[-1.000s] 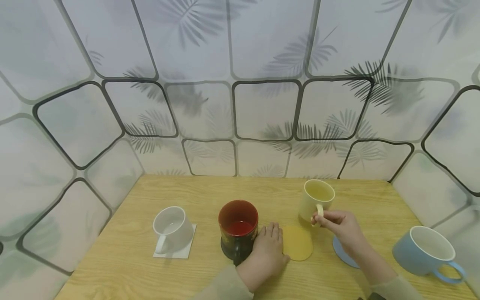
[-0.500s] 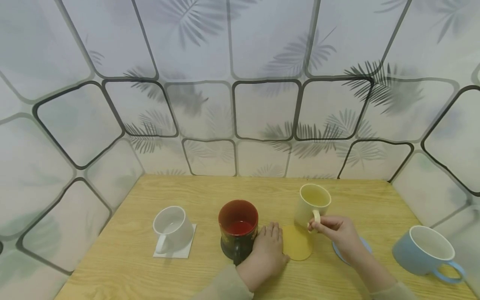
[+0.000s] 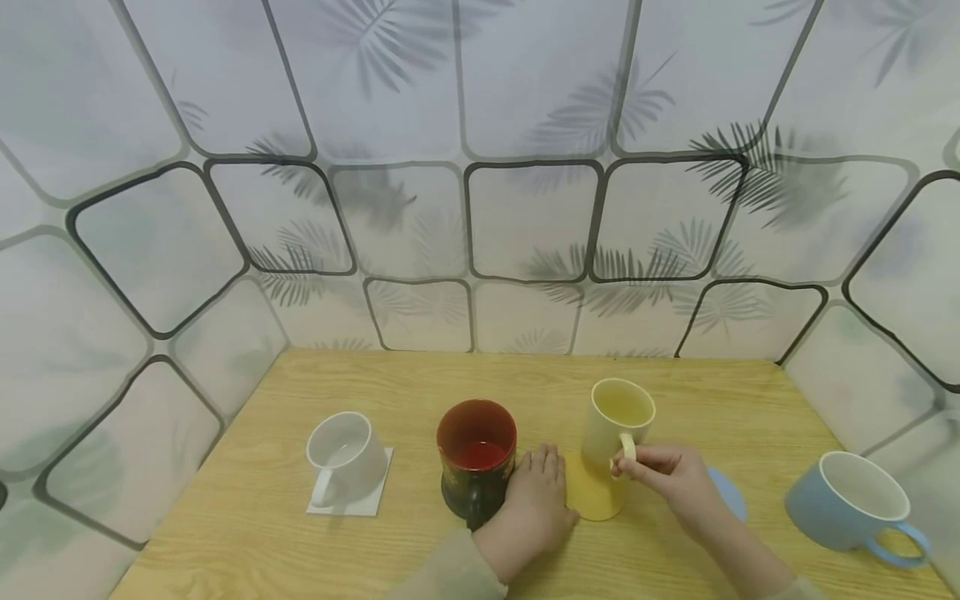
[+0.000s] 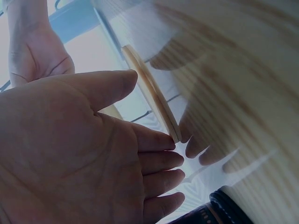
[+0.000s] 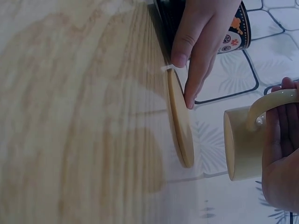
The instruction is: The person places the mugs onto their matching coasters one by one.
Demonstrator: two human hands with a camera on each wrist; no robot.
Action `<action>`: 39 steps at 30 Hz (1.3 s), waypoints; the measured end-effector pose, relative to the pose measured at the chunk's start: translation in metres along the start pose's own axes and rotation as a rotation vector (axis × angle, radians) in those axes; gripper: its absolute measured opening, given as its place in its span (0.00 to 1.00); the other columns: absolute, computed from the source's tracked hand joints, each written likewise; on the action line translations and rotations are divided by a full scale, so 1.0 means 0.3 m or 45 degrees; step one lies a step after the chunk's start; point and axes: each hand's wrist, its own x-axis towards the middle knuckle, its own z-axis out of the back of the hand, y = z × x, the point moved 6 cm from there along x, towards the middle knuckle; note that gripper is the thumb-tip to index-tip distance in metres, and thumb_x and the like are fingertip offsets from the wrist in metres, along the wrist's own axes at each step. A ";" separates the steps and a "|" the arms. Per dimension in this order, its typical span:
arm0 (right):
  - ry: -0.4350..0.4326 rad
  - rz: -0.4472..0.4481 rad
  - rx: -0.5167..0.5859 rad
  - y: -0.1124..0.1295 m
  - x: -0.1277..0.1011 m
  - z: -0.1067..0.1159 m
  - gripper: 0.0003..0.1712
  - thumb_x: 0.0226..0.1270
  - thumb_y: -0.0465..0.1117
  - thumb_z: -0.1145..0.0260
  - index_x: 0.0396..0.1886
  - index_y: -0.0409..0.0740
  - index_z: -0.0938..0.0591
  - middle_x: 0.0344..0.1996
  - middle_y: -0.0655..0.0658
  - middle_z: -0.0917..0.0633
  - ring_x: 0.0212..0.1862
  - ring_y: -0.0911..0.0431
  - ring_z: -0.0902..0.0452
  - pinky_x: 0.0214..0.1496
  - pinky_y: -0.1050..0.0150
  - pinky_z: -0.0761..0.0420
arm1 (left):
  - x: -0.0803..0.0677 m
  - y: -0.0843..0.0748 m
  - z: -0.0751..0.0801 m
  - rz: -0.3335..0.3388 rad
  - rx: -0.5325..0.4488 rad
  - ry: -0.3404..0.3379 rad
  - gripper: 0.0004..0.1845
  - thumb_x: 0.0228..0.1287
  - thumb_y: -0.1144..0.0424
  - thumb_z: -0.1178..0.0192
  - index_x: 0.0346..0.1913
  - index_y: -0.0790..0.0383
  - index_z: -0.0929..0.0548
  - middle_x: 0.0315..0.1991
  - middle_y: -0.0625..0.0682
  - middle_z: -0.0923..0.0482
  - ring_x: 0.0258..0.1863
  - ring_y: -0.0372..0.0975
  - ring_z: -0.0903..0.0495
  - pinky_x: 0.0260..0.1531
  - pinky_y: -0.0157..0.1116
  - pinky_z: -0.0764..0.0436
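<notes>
In the head view my right hand (image 3: 675,483) pinches the handle of a pale yellow mug (image 3: 602,437), which overlaps the far part of a round yellow coaster (image 3: 598,504). The right wrist view shows the mug (image 5: 243,154) held upright, its base raised above the level of the coaster (image 5: 181,126). My left hand (image 3: 534,504) lies at the coaster's left side with its fingers straight. Seen from the left wrist, the thumb and index fingertip of that hand (image 4: 88,149) are right at the coaster's edge (image 4: 153,95).
Left of my left hand stands a black mug with a red inside (image 3: 480,483), close against its fingers. Further left a white mug (image 3: 356,467) sits on a white square coaster (image 3: 369,506). A blue coaster (image 3: 727,493), partly hidden by my right hand, and a blue mug (image 3: 828,508) are at right.
My right hand has brought the yellow mug leftward and nearer to me, so it now overlaps the yellow coaster. My left hand stays in place.
</notes>
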 end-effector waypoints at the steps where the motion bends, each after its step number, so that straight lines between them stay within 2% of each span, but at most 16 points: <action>1: 0.003 0.001 -0.005 -0.001 -0.002 -0.002 0.10 0.76 0.27 0.36 0.43 0.33 0.08 0.37 0.61 0.07 0.45 0.69 0.12 0.51 0.75 0.15 | 0.000 0.001 0.001 0.000 -0.001 -0.001 0.44 0.74 0.27 0.51 0.83 0.48 0.36 0.85 0.44 0.41 0.84 0.36 0.41 0.83 0.36 0.37; 5: 0.022 0.013 -0.003 -0.010 -0.008 -0.014 0.09 0.75 0.27 0.35 0.43 0.33 0.08 0.37 0.61 0.07 0.45 0.69 0.12 0.51 0.75 0.15 | -0.002 0.003 0.003 0.000 -0.012 -0.002 0.44 0.74 0.27 0.50 0.83 0.49 0.36 0.85 0.45 0.41 0.84 0.37 0.41 0.83 0.37 0.37; 12: 0.058 0.009 0.059 -0.034 -0.020 -0.039 0.12 0.75 0.27 0.35 0.43 0.39 0.07 0.37 0.61 0.07 0.45 0.69 0.12 0.53 0.75 0.16 | -0.005 0.001 0.000 0.000 0.006 0.013 0.44 0.74 0.26 0.52 0.83 0.47 0.37 0.85 0.44 0.42 0.85 0.37 0.42 0.83 0.37 0.38; 20: 0.055 0.001 0.037 -0.045 -0.037 -0.054 0.10 0.75 0.27 0.36 0.44 0.32 0.08 0.37 0.60 0.06 0.46 0.68 0.11 0.54 0.75 0.15 | -0.010 -0.004 0.000 -0.004 0.007 0.006 0.44 0.73 0.26 0.51 0.83 0.47 0.36 0.85 0.44 0.42 0.84 0.37 0.41 0.83 0.37 0.37; 39: 0.115 -0.041 0.086 -0.061 -0.053 -0.084 0.10 0.76 0.28 0.36 0.45 0.31 0.09 0.37 0.60 0.06 0.47 0.68 0.12 0.53 0.73 0.14 | -0.008 0.001 0.012 0.001 -0.001 0.011 0.44 0.73 0.26 0.51 0.83 0.48 0.35 0.84 0.45 0.40 0.84 0.37 0.41 0.83 0.37 0.37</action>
